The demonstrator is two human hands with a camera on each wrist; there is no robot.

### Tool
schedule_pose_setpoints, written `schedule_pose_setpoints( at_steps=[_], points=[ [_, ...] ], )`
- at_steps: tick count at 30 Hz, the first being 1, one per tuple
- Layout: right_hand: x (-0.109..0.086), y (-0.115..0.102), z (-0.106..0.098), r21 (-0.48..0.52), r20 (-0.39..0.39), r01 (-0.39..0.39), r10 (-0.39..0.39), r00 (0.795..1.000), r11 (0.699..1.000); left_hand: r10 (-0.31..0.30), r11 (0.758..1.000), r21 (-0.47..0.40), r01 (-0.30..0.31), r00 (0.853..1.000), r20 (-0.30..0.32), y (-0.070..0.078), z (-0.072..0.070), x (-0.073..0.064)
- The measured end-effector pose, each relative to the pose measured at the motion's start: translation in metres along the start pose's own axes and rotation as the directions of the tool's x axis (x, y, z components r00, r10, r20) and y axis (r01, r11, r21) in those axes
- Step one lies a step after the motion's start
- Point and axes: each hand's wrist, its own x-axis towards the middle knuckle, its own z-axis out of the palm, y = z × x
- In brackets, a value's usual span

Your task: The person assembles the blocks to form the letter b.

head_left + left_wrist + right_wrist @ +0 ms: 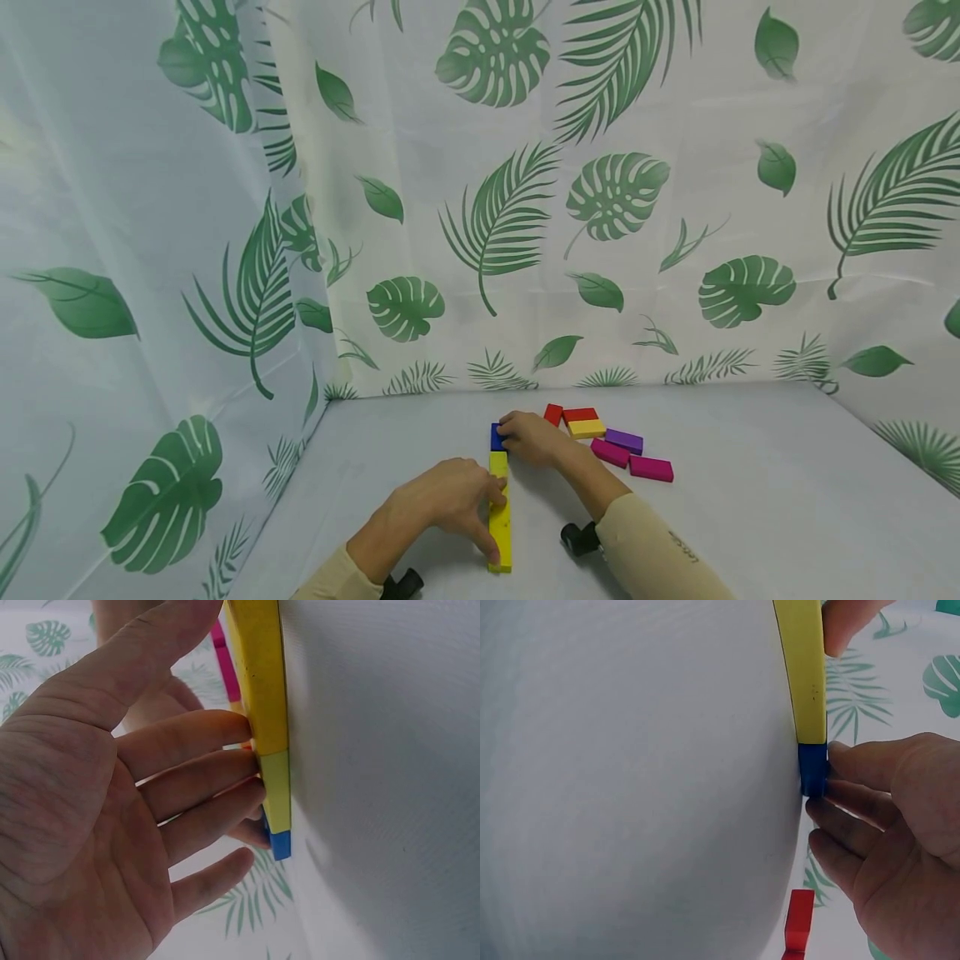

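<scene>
lined up on the desk [750, 500]: a long yellow block [501, 533], a shorter yellow block [498, 463] butted against its far end, and a small blue block [496, 435] at the far tip of the row. left hand [442, 500] open, straight fingers [202, 769] pressing the side of the yellow blocks near their joint, thumb down by the near end of the long one. right hand [534, 437] curled over the blue block, fingertips [840, 787] pinching or nudging it against the shorter yellow end; blue face flush with yellow in the right wrist view. spare blocks lying just beyond the right hand: a red block [553, 414], a red-and-yellow pair [583, 422], a purple block [624, 440], two magenta blocks [651, 468].

to do this well, probably: keep the left fingers flat and steady as a fence along the row, no sideways shove. slide the blue piece along the desk rather than lifting it, closing any gap at the joint. check the edges for one straight line before easing off. light pressure only, since a hard push from the far end could buckle the row at the yellow joint.
</scene>
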Motion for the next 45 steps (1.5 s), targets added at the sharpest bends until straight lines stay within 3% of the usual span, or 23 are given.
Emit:
schedule_pose_setpoints(
  at_steps=[10,29,45],
  points=[
    [-0.002,-0.002,0.000,0.003,0.002,0.004,-0.004,1.000,1.000,-0.021,0.999,-0.031,0.022,1.000,0.010,0.000,0.001,0.001],
    [-0.007,-0.002,0.001,0.053,-0.003,0.006,-0.006,1.000,0.999,-0.011,1.000,-0.011,0.011,1.000,0.012,0.001,0.000,0.000],
    [-0.013,0.003,0.006,0.153,-0.047,0.016,-0.009,0.999,0.988,-0.045,0.999,-0.021,0.046,0.998,0.050,0.002,0.001,0.003]
  ],
)
